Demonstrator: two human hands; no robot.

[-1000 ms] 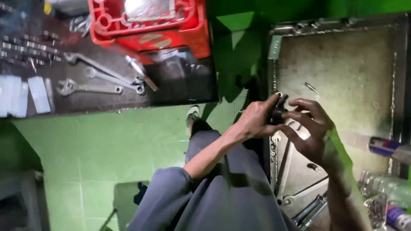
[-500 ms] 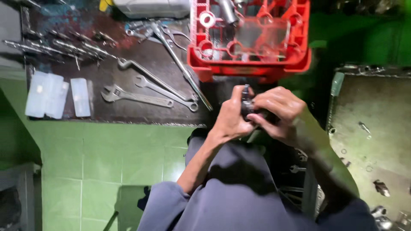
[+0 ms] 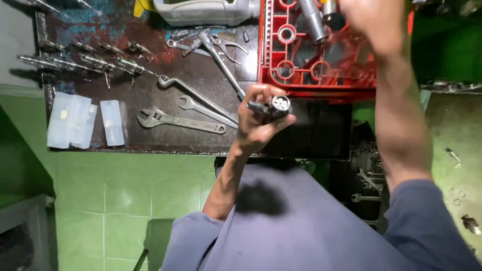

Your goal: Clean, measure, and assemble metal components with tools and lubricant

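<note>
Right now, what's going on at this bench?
A person in a blue-grey top works over a dark metal tray of tools. The left hand holds up a small dark cylindrical part with a round metal end. The right hand, blurred, reaches up over a red plastic tool case holding metal sockets. An adjustable wrench and other wrenches lie loose on the tray.

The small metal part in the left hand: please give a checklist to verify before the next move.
1. Left hand holds the small metal part firmly: ok.
2. Part's round end is visible: ok.
3. Right hand is over the red crate: ok.
4. What the right hand's fingers hold: cannot tell, blurred.
5. Adjustable wrench lies on the dark tray near the left hand: ok.
</note>
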